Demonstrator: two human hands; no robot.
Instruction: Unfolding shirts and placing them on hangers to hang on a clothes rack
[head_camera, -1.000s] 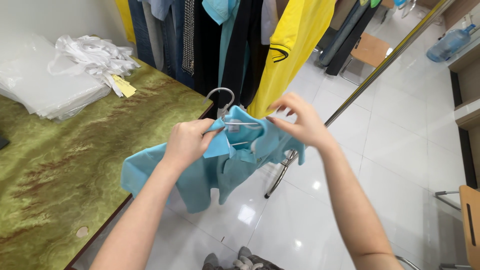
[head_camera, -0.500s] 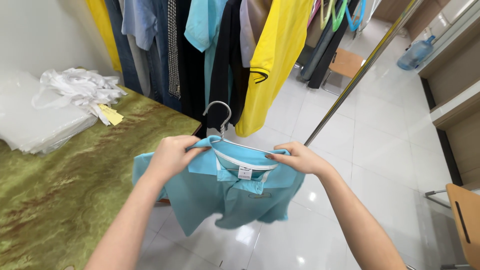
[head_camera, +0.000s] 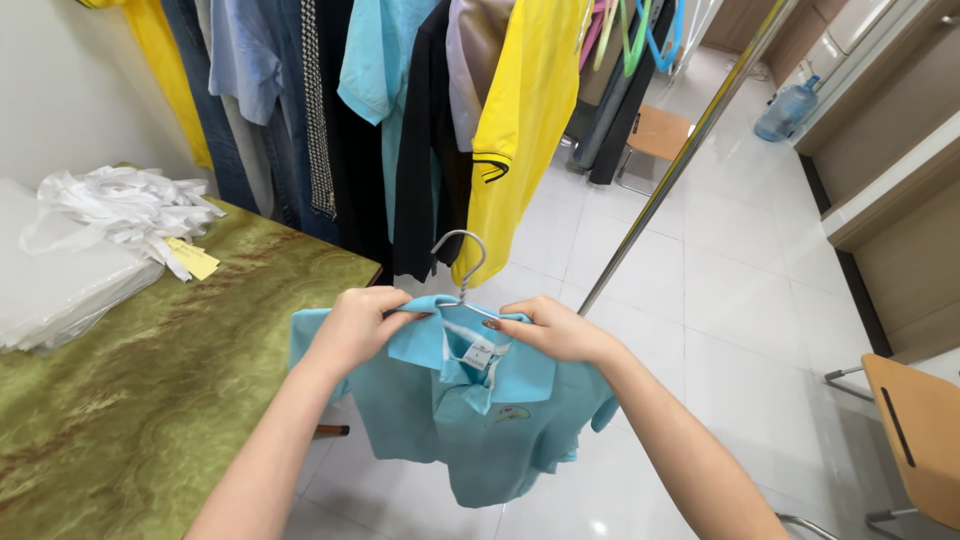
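Far left: stack of white folded sheets (head_camera: 55, 285) on the table with green marbled cloth (head_camera: 150, 390); on top, toward the back, a crumpled heap of white plastic bags (head_camera: 125, 205) with a yellow tag (head_camera: 192, 258) just beside it.

Centre: left hand (head_camera: 355, 325) closed on the left shoulder of a light blue polo shirt (head_camera: 470, 410), fingers curled over the collar edge, gripping cloth. Shirt hangs in the air off the table's edge, above the white tiled floor (head_camera: 720, 330). It sits on a metal hanger (head_camera: 458, 262), hook upright above the collar.

Right hand (head_camera: 555, 328) closed on the right shoulder, fingers folded over the fabric, thumb side hidden.

Behind: rail of hung garments, a yellow shirt (head_camera: 525, 130) nearest the hanger hook. A slanted metal pole (head_camera: 680, 160) runs up to the right. Far right: wooden chair (head_camera: 915, 430), partly out of view.
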